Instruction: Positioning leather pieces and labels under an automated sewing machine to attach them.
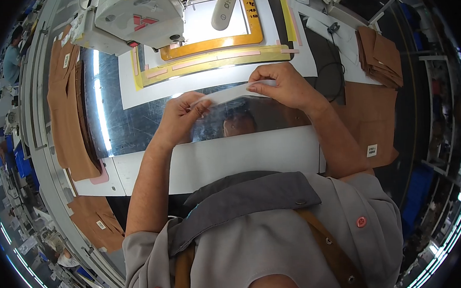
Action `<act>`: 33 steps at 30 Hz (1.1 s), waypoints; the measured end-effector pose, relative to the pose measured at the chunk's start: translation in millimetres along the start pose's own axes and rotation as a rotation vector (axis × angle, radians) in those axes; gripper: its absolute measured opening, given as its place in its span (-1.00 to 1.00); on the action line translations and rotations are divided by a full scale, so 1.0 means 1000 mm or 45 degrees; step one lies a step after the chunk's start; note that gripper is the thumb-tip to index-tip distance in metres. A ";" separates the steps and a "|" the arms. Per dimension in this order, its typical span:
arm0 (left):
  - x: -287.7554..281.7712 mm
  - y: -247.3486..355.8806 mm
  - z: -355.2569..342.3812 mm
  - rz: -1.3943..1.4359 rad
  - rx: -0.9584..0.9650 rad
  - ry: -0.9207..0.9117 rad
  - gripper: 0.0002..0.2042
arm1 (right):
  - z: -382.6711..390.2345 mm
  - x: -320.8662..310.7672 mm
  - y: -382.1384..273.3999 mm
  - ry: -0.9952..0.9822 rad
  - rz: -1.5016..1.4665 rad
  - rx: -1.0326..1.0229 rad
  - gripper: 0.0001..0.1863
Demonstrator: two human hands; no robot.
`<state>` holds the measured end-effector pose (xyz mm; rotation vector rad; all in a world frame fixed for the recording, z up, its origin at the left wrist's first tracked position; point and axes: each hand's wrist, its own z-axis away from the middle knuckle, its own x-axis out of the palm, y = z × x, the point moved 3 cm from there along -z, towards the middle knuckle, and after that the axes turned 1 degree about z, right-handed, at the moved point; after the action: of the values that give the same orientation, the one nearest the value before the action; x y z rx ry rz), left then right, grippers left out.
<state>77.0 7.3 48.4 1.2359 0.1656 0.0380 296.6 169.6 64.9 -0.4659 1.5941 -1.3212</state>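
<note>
Between my two hands a narrow white strip point(230, 95), thin like paper or interlining, is stretched above the shiny metal plate point(134, 123). My left hand point(182, 115) pinches its left end between thumb and fingers. At the other end my right hand point(282, 85) grips it, thumb on the near side and fingers curled. Just beyond my hands lies a white sheet point(132, 92) bordered with yellow and pink tape. On it rests an amber frame point(214, 47) around a white inner area, under the head of a sewing machine point(133, 20).
Brown cut fabric pieces point(70, 111) hang over the left side. More brown pieces are stacked point(379, 55) at the far right, with a larger brown piece point(369, 119) below them. A dark screen point(364, 1) and a black cable point(337, 74) are at the back right.
</note>
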 end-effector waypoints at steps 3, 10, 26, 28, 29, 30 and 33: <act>-0.028 -0.020 -0.010 0.082 -0.150 0.132 -0.78 | -0.013 0.005 0.019 0.120 0.098 0.028 -0.80; -0.055 -0.041 -0.040 0.004 -0.096 0.594 -0.77 | -0.033 0.020 0.036 0.540 0.235 0.170 -0.71; -0.015 -0.026 -0.035 -1.516 0.607 0.351 -0.17 | -0.015 0.031 0.017 0.699 1.027 -0.305 -0.58; -0.015 -0.027 -0.039 -1.519 0.608 0.335 -0.14 | -0.009 0.042 0.016 0.471 1.027 -0.306 -0.46; -0.014 -0.028 -0.042 -1.538 0.609 0.330 -0.12 | -0.008 0.044 0.016 0.491 1.027 -0.314 -0.46; -0.014 -0.028 -0.045 -1.529 0.616 0.323 -0.12 | -0.009 0.047 0.019 0.453 1.063 -0.272 -0.42; -0.014 -0.029 -0.052 -1.566 0.594 0.333 -0.09 | -0.015 0.047 0.027 0.408 1.134 -0.181 -0.34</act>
<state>54.0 45.2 6.0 1.4011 1.1855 -0.9515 270.5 149.6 18.8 0.3812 1.8367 -0.6103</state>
